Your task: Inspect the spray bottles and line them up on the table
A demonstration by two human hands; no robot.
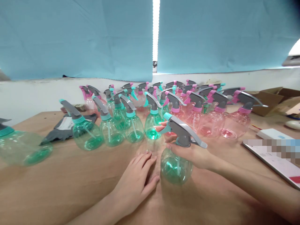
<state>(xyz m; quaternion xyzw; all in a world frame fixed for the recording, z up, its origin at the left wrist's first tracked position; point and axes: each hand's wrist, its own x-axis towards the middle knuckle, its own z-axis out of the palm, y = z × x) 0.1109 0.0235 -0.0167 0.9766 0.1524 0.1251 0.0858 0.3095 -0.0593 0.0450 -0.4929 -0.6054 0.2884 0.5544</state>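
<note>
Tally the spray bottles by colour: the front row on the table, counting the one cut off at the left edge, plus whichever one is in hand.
Green front-row bottles: 5
Pink front-row bottles: 4
Green bottle in the right hand: 1
Total: 10

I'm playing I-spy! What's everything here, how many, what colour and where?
Held spray bottle: one, green-tinted, front middle
Other green spray bottles: several, mostly left and middle
Pink spray bottles: several, mostly right and back
Packet: one, dark grey, left
Cardboard box: one, brown, right
Small box: one, white, right
Flat panel: one, pale, partly pixelated, right edge
Rounded thing: one, white, far right
Table: one, brown, underneath
Wall: one, white, behind
Hanging cloths: two, blue, top
Left hand: one, bare, on the table
Right hand: one, bare, around held spray bottle
</note>
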